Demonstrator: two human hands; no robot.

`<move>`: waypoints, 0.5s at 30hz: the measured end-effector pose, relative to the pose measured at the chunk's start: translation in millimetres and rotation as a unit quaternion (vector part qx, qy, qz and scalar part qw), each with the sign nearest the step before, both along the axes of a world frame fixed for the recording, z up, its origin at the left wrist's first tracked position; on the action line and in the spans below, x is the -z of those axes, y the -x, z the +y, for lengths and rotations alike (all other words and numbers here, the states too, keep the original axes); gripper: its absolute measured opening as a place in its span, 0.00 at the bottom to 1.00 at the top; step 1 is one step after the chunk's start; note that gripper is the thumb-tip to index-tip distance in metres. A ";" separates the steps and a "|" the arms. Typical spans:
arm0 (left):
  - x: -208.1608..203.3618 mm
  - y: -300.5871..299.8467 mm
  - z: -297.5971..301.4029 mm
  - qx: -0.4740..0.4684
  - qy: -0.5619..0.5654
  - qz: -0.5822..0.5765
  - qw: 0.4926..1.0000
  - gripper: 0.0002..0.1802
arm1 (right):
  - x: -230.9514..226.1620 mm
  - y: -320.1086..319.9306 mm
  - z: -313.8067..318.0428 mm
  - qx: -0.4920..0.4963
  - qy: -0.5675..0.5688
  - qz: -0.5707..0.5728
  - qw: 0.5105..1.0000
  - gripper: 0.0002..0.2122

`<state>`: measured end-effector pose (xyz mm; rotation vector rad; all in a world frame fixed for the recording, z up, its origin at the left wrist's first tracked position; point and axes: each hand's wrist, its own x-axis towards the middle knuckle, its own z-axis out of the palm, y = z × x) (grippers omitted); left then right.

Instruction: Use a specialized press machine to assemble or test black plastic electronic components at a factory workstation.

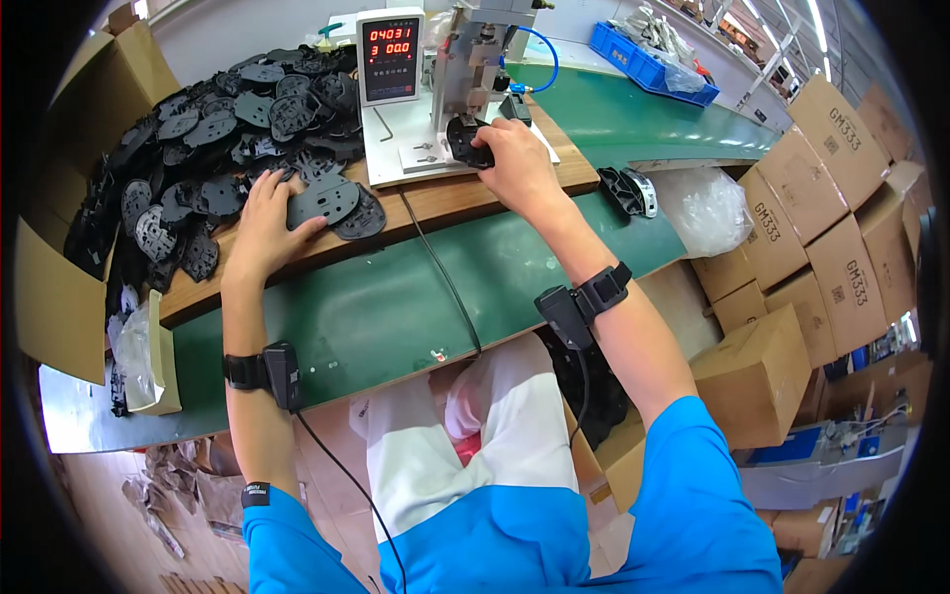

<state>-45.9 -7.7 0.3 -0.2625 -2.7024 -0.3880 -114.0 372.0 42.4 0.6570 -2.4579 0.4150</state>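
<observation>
Black part (463, 145) partly behind right fingers (501, 137)

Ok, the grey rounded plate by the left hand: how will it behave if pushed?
The grey plate by the left hand is probably stiff: its outline looks flat and unbent. Likely light for its size, since it looks thin. It should slide rather than roll, as it lies broad face up, overlapping a darker plate.
</observation>
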 end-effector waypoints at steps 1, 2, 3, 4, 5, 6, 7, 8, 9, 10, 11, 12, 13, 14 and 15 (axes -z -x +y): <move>-12.5 -2.1 4.3 0.019 -0.039 -0.007 0.999 0.29 | -0.3 0.5 0.2 0.002 -0.003 -0.001 1.000 0.14; -19.4 -1.4 5.7 0.038 -0.077 -0.015 0.996 0.26 | -0.9 1.5 -0.4 0.004 -0.006 -0.002 1.000 0.14; -17.9 4.0 1.4 0.056 -0.133 -0.023 0.989 0.24 | -1.8 3.3 -1.8 0.001 -0.005 -0.003 1.000 0.14; -20.8 3.7 2.9 0.076 -0.197 -0.006 0.977 0.23 | -2.3 2.2 -2.6 0.001 -0.006 0.000 1.000 0.14; -24.4 2.2 4.2 0.096 -0.261 0.010 0.961 0.22 | -2.6 1.1 -3.6 0.000 -0.006 0.003 1.000 0.14; -27.6 -0.5 6.7 0.114 -0.323 0.026 0.939 0.21 | -2.9 0.1 -4.6 -0.001 -0.007 0.006 1.000 0.14; -32.6 -2.9 15.7 0.104 -0.312 0.089 0.940 0.18 | -3.3 0.5 -2.9 0.001 -0.006 0.006 1.000 0.14; -34.9 -3.5 21.8 0.090 -0.305 0.114 0.941 0.17 | -3.2 0.3 -1.0 0.003 -0.004 0.005 1.000 0.14; -36.4 -3.4 27.2 0.076 -0.298 0.138 0.941 0.16 | -3.5 0.6 1.7 0.005 -0.003 0.004 1.000 0.13; -39.1 -6.7 29.5 0.058 -0.287 0.161 0.943 0.15 | -3.7 0.4 -0.2 0.004 -0.003 0.002 1.000 0.14; -41.6 -10.7 34.4 0.055 -0.296 0.154 0.941 0.15 | -4.1 0.4 -1.3 0.003 -0.004 0.000 1.000 0.14; -43.8 -14.8 40.6 0.053 -0.305 0.147 0.939 0.14 | -4.4 0.3 -1.7 0.003 -0.004 -0.002 1.000 0.14; -45.2 -17.5 43.6 0.050 -0.314 0.140 0.938 0.14 | -4.3 0.4 -3.5 0.003 -0.005 -0.002 1.000 0.14; -44.1 -17.4 44.9 0.055 -0.314 0.150 0.936 0.15 | -3.9 0.3 -4.7 0.004 -0.006 -0.001 1.000 0.14; -41.3 -16.3 46.5 0.059 -0.313 0.159 0.934 0.16 | -4.0 0.8 -5.4 0.005 -0.007 -0.001 1.000 0.14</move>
